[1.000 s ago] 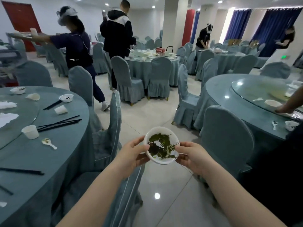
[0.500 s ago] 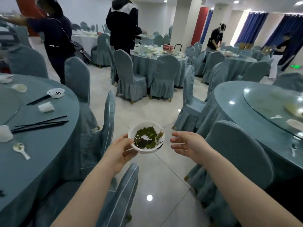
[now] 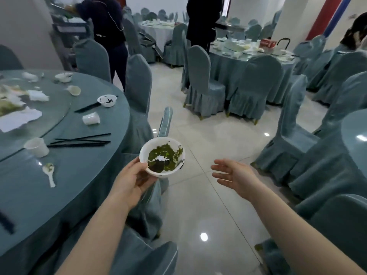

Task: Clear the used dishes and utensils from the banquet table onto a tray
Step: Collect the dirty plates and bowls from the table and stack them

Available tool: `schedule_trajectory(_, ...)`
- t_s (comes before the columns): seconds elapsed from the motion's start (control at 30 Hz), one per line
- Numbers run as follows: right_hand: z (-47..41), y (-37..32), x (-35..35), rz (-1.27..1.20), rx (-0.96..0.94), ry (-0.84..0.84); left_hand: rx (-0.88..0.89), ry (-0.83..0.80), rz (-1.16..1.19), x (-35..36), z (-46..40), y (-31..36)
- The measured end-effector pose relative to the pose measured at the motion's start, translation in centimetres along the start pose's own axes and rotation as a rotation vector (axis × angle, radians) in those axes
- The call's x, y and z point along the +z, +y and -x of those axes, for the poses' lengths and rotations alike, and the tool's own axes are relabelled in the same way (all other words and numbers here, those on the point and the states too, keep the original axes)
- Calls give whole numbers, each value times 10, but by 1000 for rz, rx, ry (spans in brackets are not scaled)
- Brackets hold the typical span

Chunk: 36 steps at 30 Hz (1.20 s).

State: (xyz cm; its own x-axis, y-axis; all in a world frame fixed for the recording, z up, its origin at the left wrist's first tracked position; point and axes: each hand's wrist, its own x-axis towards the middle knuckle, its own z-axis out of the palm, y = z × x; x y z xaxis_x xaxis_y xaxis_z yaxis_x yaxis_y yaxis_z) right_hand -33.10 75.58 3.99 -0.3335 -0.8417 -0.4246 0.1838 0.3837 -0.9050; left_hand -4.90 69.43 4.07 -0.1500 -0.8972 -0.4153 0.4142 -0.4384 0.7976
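Since a moment ago the right hand [image 3: 236, 173] has drawn farther from the white bowl [image 3: 162, 156], fingers spread and empty. Left hand [image 3: 130, 180] alone grips the bowl of green leftovers, just off the banquet table [image 3: 83, 175] edge.

A banquet hall with a glossy pale tiled floor [image 3: 208, 205] that reflects small ceiling lights. The landmark is a large round table [image 3: 83, 185] draped in blue-grey cloth, filling the left side. Chairs in matching blue-grey covers [image 3: 204, 82] stand around it and across the aisle to its right. Beyond the aisle, farther back, another round table [image 3: 234, 62] wears the same cloth. A white pillar [image 3: 292, 18] rises behind that table, beside a red panel [image 3: 321, 16]. The walls are plain white.
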Motion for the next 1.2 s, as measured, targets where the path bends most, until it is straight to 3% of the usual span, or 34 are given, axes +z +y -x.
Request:
schedule_trajectory(0.4, -225, -140, -14, 89, -103, -306, 101, 269, 243, 115, -150, 25)
schedule_trajectory(0.67, -385, -195, 6, 101, -121, -377, 163, 285, 321, 155, -294, 70)
schedule_trajectory(1.03, -572, -273, 92, 166, -87, -503, 134, 456, 396, 164, -456, 149)
schedule_trajectory(1.2, -662, -300, 155, 245, -37, -628, 151, 621, 500, 152, -517, 164)
